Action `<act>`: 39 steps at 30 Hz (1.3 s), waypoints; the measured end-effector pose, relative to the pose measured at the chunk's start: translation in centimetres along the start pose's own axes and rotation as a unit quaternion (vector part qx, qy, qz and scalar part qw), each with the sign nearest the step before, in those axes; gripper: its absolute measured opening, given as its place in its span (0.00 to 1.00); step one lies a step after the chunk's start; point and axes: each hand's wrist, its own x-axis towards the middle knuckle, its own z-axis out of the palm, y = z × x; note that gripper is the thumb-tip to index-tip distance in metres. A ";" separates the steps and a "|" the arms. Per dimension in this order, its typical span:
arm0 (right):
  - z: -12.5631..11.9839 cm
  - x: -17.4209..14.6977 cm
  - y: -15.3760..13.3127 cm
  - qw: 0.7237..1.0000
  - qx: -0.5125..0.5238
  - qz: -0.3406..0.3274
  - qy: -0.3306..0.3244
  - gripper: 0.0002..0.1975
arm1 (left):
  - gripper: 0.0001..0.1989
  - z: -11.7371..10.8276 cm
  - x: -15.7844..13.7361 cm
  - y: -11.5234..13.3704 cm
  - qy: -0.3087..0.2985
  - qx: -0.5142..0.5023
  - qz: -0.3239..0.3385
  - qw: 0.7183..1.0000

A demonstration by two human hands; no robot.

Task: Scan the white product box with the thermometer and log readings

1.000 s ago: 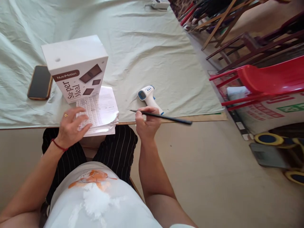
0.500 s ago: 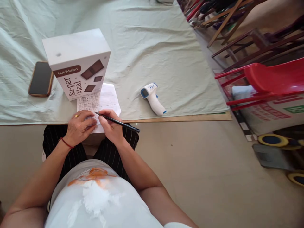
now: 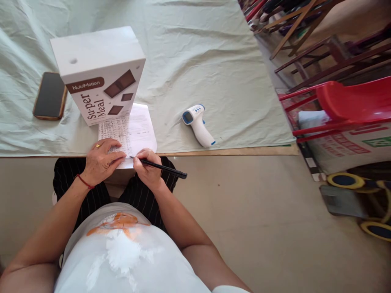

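Observation:
A sheet of paper with dense handwriting on its left part lies at the table's front edge, its near end reaching past the edge. My left hand rests on the paper's left side, fingers stretched out and pressing it. Between the fingers of my right hand is a black pen, its tip touching the paper near the bottom, close to my left fingertips. A white NutriMotion box stands upright at the paper's far end and hides part of it.
A phone in a brown case lies left of the box. To the right is a white and blue infrared thermometer on the pale green tablecloth. A red plastic chair and a printed sack stand beyond the table's right side.
My right hand and the pen have moved slightly right and down across the paper. My left hand has flattened a little, fingers reaching further right. The view has shifted slightly.

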 end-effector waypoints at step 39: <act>-0.4 0.2 -0.3 0.997 -0.055 -0.042 -0.025 0.10 | 0.11 -0.1 0.1 0.0 -0.003 -0.026 -0.004 1.000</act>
